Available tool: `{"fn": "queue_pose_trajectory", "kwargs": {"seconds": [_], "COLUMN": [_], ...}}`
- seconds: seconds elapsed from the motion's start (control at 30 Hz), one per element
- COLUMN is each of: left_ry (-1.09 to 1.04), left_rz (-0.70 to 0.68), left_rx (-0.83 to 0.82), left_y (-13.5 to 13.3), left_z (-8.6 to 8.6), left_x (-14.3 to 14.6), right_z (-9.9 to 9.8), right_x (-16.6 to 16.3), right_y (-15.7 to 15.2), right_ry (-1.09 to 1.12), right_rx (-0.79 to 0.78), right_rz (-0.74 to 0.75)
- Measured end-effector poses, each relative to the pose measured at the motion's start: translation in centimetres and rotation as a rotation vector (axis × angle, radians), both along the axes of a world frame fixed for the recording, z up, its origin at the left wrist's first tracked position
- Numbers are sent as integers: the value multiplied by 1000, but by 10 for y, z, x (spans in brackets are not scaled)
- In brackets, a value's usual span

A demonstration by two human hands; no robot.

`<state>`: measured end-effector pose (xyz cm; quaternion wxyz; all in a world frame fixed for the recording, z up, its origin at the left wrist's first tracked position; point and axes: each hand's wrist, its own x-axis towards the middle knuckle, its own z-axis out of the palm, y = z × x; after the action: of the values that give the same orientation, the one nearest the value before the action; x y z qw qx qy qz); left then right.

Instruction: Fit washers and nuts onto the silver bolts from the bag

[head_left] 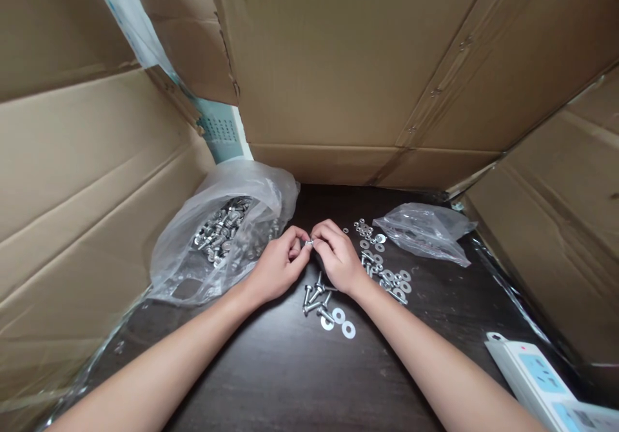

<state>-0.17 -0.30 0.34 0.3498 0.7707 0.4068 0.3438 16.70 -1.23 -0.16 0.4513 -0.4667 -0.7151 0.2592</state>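
My left hand [279,263] and my right hand [338,259] meet over the middle of the dark table, fingertips almost touching. Both are closed in a pinch on one small shiny bolt [309,243], mostly covered by the fingers; whether a nut or washer sits on it I cannot tell. Just below the hands lies a small heap of loose bolts [314,298], with a few flat washers [348,329] beside it. Right of my right hand, bolts, nuts and washers [380,264] are spread in a loose band.
At the left stands an open clear plastic bag [167,258] holding many bolts [222,229]. A flattened plastic bag [428,229] lies at the back right. A white power strip [536,371] occupies the lower right. Cardboard walls [358,58] enclose the dark table [271,380].
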Motion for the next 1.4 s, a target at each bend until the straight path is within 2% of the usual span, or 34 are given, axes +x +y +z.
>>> {"fn": "queue_pose_trajectory", "kwargs": {"seconds": [0.3,0.5,0.9,1.13,1.27,1.4], "left_ry": [0,5,-10,25,48,61], "left_rz": [2,-5,60,65,55,26], "left_rx": [3,11,2,-21,-6,38], "left_y": [0,1,1,0,1,-1], "left_z": [-2,-2,-3,0,0,-1], "left_x": [0,0,3,3,2,1], "right_z": [-1,-2,-3,-3,-1,-2], "right_x": [-1,-3,-3,-4,-5,-7], "right_y": [2,2,-2,-5,-6,-2], "right_ry": [-13,13,-104,-36,-3,-77], "right_rx": [-18,-28,146,178,141,104], "right_rz": [12,-36,-35,26,-61,-177]}}
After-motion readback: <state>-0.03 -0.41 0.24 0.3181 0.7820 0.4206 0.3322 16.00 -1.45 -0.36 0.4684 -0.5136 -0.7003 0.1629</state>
